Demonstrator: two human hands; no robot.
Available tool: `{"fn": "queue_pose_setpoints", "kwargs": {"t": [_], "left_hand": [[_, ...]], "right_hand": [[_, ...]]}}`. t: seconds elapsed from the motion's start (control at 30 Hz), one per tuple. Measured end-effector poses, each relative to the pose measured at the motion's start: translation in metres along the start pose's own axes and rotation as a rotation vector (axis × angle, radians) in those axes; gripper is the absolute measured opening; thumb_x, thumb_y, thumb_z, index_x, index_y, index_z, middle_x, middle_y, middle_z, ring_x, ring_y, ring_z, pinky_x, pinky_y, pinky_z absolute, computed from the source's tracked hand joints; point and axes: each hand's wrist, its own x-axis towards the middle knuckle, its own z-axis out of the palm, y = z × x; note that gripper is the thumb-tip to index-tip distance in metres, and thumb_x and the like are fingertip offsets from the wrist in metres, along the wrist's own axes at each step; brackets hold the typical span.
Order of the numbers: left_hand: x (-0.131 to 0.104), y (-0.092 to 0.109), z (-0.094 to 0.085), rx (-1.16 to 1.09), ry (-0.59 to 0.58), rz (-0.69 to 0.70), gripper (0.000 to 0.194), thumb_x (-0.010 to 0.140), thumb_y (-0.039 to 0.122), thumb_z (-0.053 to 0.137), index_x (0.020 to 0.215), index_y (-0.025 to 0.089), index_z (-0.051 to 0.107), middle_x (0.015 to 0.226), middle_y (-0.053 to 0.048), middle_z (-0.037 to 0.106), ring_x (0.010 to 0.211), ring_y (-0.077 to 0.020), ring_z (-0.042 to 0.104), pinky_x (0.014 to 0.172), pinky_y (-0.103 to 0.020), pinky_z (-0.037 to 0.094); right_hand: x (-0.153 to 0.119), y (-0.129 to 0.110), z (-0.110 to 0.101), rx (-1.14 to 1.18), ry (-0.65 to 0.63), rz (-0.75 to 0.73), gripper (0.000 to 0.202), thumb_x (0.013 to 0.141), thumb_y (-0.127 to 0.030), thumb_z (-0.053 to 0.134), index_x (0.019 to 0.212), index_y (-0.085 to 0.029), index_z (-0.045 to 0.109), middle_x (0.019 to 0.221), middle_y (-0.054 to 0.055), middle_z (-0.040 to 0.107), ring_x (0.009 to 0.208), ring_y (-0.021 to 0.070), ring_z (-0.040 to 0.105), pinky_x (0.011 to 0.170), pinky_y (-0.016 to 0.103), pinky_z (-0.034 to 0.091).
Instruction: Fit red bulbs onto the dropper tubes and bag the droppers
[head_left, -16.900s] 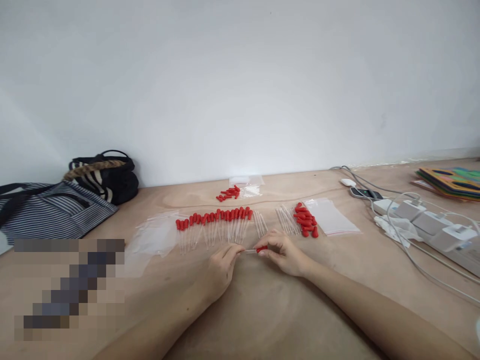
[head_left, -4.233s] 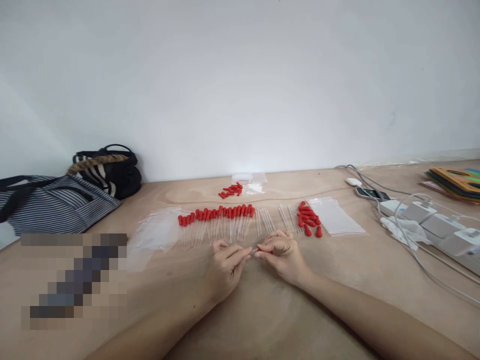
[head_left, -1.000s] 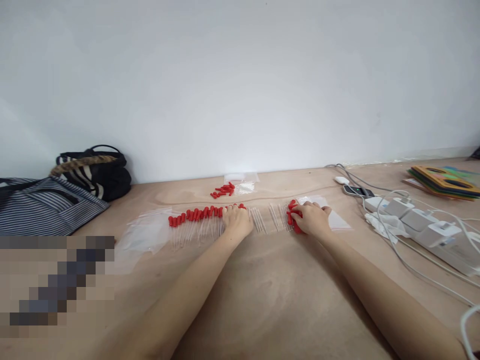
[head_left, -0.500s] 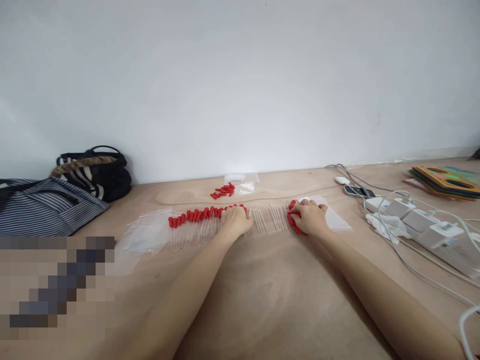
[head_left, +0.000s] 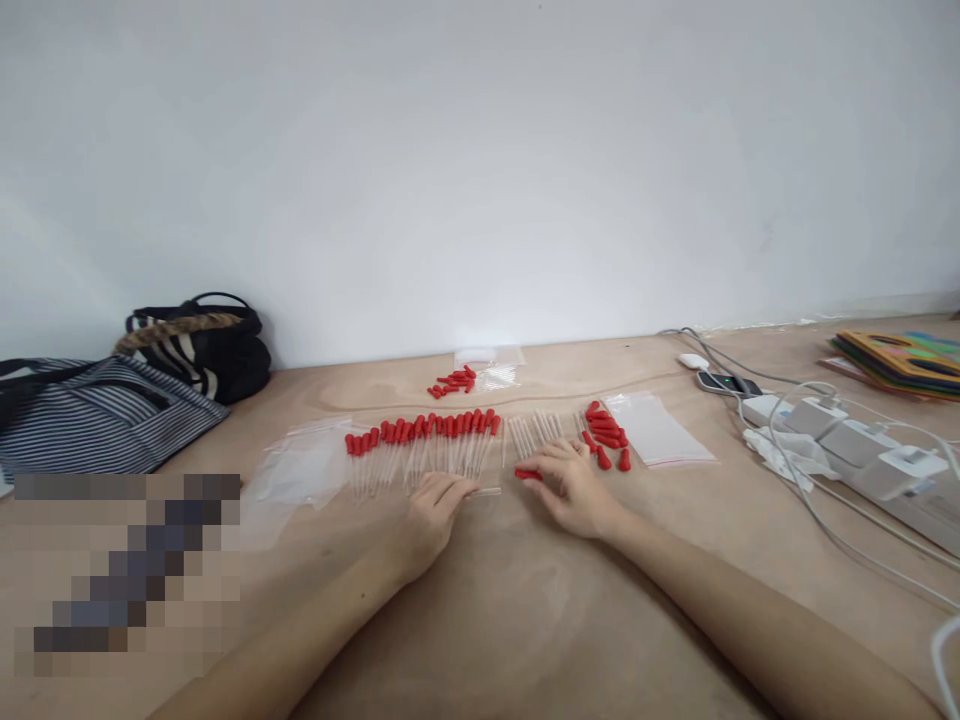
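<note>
My left hand [head_left: 439, 510] is closed on a thin clear glass dropper tube [head_left: 489, 491], whose end points right. Facing it, my right hand [head_left: 574, 487] pinches a red rubber dropper bulb [head_left: 528, 474]. Behind my left hand lies a row of droppers with red bulbs fitted [head_left: 420, 430], their clear tubes toward me. Bare glass tubes [head_left: 536, 430] lie side by side beyond my right hand. To the right of these is a pile of loose red bulbs [head_left: 604, 425].
Clear zip bags lie left [head_left: 304, 465] and right [head_left: 660, 430]. Small red pieces [head_left: 454, 380] sit near the wall beside a clear bag [head_left: 499, 375]. A power strip with white chargers [head_left: 862, 445] and cables occupies the right. Striped bags [head_left: 112, 410] stand left.
My left hand has drawn back from the row toward me with a glass tube. My right hand has moved left from the pile with a red bulb, uncovering the pile.
</note>
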Motion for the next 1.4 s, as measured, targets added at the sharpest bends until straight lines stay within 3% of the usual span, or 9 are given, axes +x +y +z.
{"fn": "queue_pose_setpoints", "kwargs": {"t": [0.13, 0.6, 0.8, 1.4], "left_hand": [[-0.003, -0.002, 0.007, -0.068, 0.021, -0.026, 0.023, 0.089, 0.017, 0.032, 0.096, 0.020, 0.054, 0.084, -0.003, 0.062, 0.080, -0.0155, 0.058, 0.073, -0.029, 0.045], [0.001, 0.002, 0.006, -0.078, -0.037, -0.007, 0.024, 0.089, 0.016, 0.033, 0.093, 0.020, 0.056, 0.084, -0.003, 0.066, 0.077, -0.0141, 0.059, 0.073, -0.030, 0.036], [0.001, 0.005, 0.006, -0.087, 0.002, -0.029, 0.019, 0.088, 0.022, 0.040, 0.086, 0.020, 0.059, 0.077, 0.000, 0.068, 0.070, -0.0120, 0.061, 0.070, -0.029, 0.030], [0.001, 0.015, 0.014, -0.107, 0.121, 0.021, 0.018, 0.087, 0.019, 0.042, 0.084, 0.019, 0.060, 0.074, 0.001, 0.069, 0.063, -0.0111, 0.061, 0.065, -0.029, 0.029]], "right_hand": [[-0.003, -0.009, 0.009, 0.061, -0.080, -0.023, 0.010, 0.076, -0.020, 0.055, 0.081, -0.024, 0.063, 0.080, 0.001, 0.064, 0.083, 0.0175, 0.052, 0.083, 0.040, 0.023], [-0.004, -0.009, 0.014, 0.205, -0.101, 0.007, 0.007, 0.078, -0.028, 0.056, 0.079, -0.025, 0.063, 0.078, 0.001, 0.064, 0.085, 0.0181, 0.052, 0.089, 0.045, 0.020], [-0.006, -0.003, 0.021, 0.251, -0.080, -0.046, 0.005, 0.077, -0.025, 0.057, 0.077, -0.021, 0.059, 0.081, 0.001, 0.062, 0.087, 0.0160, 0.053, 0.093, 0.044, 0.018], [-0.006, -0.007, 0.023, 0.233, -0.005, -0.124, 0.006, 0.072, -0.026, 0.064, 0.067, -0.023, 0.062, 0.071, -0.002, 0.066, 0.080, 0.0151, 0.056, 0.092, 0.043, 0.016]]}}
